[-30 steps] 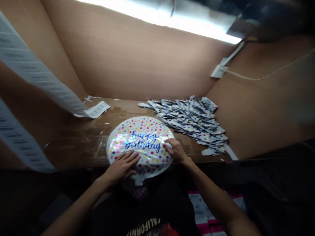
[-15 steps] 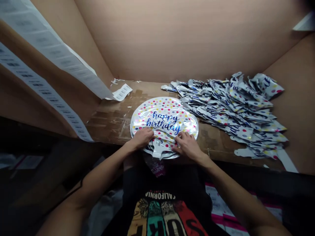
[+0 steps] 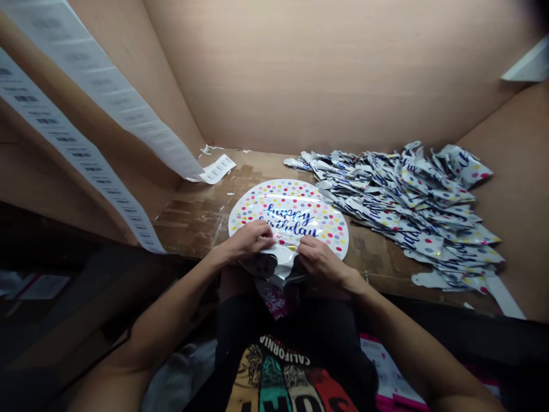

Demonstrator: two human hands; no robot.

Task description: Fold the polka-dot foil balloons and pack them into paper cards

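Here we go, right at the near edge of the tabletop [image 3: 193, 223], where a round foil balloon [image 3: 288, 207] lies flat, silver side up, covered in coloured polka dots with blue "happy birthday" lettering across it. The left hand [image 3: 247, 241] is closed on the balloon's near edge, fingers curled down tight over the foil. The right hand [image 3: 321, 263] is doing the same just beside it, fingers bent in and gripping. Between them the foil is bunched into a crumpled silver fold that hangs over the tabletop's edge, and exactly how it's folded underneath is hidden behind those hands. Just below that fold, a pink printed tag [image 3: 272, 298] pokes out in front of the black T-shirt [image 3: 283, 349] with its "California" print. Over to the right, just beside the balloon, a big heap of flat foil balloons [image 3: 398, 214] spreads across the tabletop toward the right corner, all dots and blue script. At the far left corner sits a small barcode label [image 3: 218, 169], and two long strips of barcode labels [image 3: 81, 120] hang down the left side, the upper one reaching right to that corner. Cardboard walls [image 3: 321, 74] close in behind everything, and pink-and-white printed sheets [image 3: 386, 372] lie low on the right.
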